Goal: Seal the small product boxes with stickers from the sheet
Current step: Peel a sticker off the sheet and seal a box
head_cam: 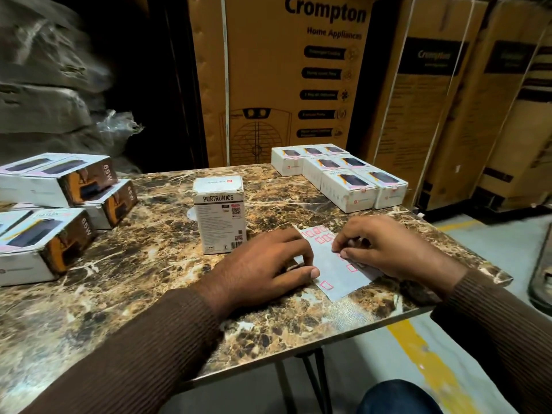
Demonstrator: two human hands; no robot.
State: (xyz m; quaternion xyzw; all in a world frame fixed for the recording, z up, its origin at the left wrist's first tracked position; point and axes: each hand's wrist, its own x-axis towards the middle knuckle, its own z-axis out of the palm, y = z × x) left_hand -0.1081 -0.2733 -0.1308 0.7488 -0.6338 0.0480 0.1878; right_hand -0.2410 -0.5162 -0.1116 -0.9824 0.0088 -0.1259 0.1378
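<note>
Both hands lie low on the marble-patterned table [149,264], forearms in brown ribbed sleeves reaching in from the near edge. The left hand [268,264] rests palm down with its fingers curled onto the left edge of the sticker sheet [337,276], thumb tip pressing the sheet's near corner, holding it flat. The right hand [379,249] sits over the sheet's right side, fingers bent, with thumb and forefinger pinched together at a sticker on the sheet; whether the sticker has lifted free cannot be told. A few red-outlined stickers [326,284] show on the sheet near and far of the hands.

Just beyond the left hand one box [219,213] stands upright, printed back facing the camera, apart from the sheet. At the far right corner a block of white boxes [340,174] lies flat in tight rows, touching one another. At the left edge more boxes [56,204] lie stacked loosely, orange ends toward the hands. Tall brown cartons [283,79] stand behind the table.
</note>
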